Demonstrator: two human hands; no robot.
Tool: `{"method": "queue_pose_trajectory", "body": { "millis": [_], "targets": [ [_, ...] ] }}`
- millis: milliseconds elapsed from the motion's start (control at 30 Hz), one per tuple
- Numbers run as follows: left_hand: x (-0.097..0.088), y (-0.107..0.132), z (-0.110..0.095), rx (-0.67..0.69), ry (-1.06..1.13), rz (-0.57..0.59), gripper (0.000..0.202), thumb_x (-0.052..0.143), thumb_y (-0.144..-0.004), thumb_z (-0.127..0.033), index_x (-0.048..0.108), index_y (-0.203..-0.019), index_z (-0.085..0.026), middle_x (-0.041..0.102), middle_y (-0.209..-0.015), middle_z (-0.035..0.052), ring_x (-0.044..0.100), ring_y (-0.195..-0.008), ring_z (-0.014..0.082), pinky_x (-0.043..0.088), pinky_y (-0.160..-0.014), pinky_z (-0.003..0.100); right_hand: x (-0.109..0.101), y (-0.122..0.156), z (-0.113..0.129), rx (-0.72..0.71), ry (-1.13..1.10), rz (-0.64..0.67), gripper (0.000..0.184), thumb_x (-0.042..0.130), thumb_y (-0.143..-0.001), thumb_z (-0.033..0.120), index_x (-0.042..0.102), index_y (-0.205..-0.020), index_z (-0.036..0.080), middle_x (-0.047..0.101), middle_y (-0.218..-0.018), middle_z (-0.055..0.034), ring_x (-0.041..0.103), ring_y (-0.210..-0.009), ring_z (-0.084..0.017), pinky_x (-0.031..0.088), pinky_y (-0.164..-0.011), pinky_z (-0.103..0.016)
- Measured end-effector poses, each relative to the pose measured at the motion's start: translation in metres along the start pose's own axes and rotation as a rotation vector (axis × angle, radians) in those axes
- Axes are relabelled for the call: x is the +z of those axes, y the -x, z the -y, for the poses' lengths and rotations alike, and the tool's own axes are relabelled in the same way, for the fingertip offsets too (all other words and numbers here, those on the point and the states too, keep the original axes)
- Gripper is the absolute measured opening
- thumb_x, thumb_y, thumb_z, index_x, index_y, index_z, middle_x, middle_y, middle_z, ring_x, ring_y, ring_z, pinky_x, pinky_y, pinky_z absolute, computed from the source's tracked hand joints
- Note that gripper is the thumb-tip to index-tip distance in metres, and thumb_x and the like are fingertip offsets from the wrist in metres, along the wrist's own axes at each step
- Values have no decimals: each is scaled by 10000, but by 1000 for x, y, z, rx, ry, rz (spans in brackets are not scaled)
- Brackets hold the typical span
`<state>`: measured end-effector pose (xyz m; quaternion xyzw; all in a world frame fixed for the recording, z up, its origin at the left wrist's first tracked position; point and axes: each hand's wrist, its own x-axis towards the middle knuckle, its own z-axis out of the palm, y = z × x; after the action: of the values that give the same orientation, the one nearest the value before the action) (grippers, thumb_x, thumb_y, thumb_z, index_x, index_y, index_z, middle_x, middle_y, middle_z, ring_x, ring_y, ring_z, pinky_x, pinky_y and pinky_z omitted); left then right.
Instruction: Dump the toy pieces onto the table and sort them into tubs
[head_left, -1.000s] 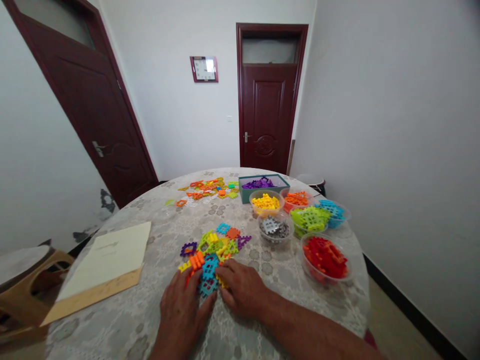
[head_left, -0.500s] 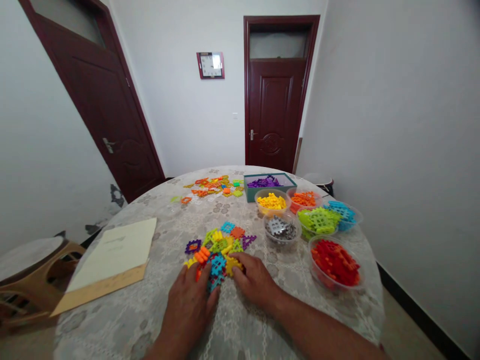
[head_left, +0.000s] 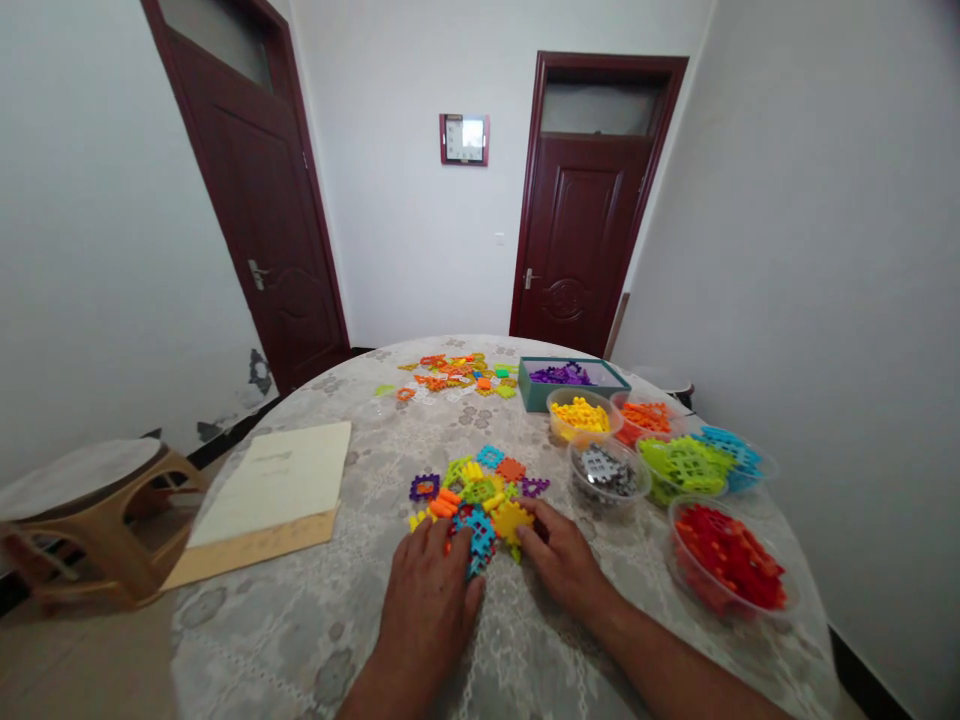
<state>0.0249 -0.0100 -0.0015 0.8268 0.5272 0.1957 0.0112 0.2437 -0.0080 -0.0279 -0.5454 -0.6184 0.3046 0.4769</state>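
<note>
A small heap of colourful interlocking plastic pieces lies on the table in front of me. My right hand (head_left: 562, 550) pinches a yellow toothed square piece (head_left: 511, 521) at the heap's right side. On the near left side, my left hand (head_left: 431, 580) lies with its fingers stretched over the pieces, beside a blue lattice piece (head_left: 478, 536); what is under its fingertips is hidden. Orange rod-like pieces (head_left: 445, 502) sit just beyond the left fingers. Around the heap's far edge are a purple square frame (head_left: 424, 487), an orange square (head_left: 511, 469) and a purple triangle (head_left: 535, 487).
On the right stand clear tubs of red (head_left: 727, 550), green (head_left: 686, 465), grey (head_left: 606, 472), yellow (head_left: 580, 415), orange and blue pieces. A green box (head_left: 536, 398) holds purple ones. Farther back lies another scattered pile (head_left: 450, 374). Paper (head_left: 274, 475) lies at left, near a stool (head_left: 142, 520).
The whole view has shifted, so the table and things appear farther right. The yellow square in my right hand is turned more face-up and shows more fully. My left hand stays at the heap.
</note>
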Motion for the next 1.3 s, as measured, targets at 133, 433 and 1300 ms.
{"method": "queue_pose_trajectory", "body": {
  "millis": [133,433,1300],
  "targets": [
    [6,2,8,92,199,-193,378,646,-909,-305,680,-1277,-224,691,-1304,139,621,-1248,332,485,-1098,533,2,-1,-1,70,-143,-24,376,655,-930,462,712,-1195,201,749,-1008,-72,689,-891,-246,557,-782,-363],
    [-17,0,6,-187,799,-30,376,600,-949,-351,668,-1291,-209,760,-1159,106,733,-1009,235,563,-937,384,6,5,12,151,-458,87,444,711,-881,516,679,-1180,188,712,-817,-23,664,-708,-183,561,-680,-325],
    [-27,-10,24,-625,1359,-66,312,731,-796,-367,675,-1024,-160,747,-954,56,736,-812,181,620,-787,326,-27,-15,-23,-275,550,-163,527,408,-904,96,646,-1373,138,662,-1384,-158,573,-1332,-249,411,-1196,-488]
  ]
}}
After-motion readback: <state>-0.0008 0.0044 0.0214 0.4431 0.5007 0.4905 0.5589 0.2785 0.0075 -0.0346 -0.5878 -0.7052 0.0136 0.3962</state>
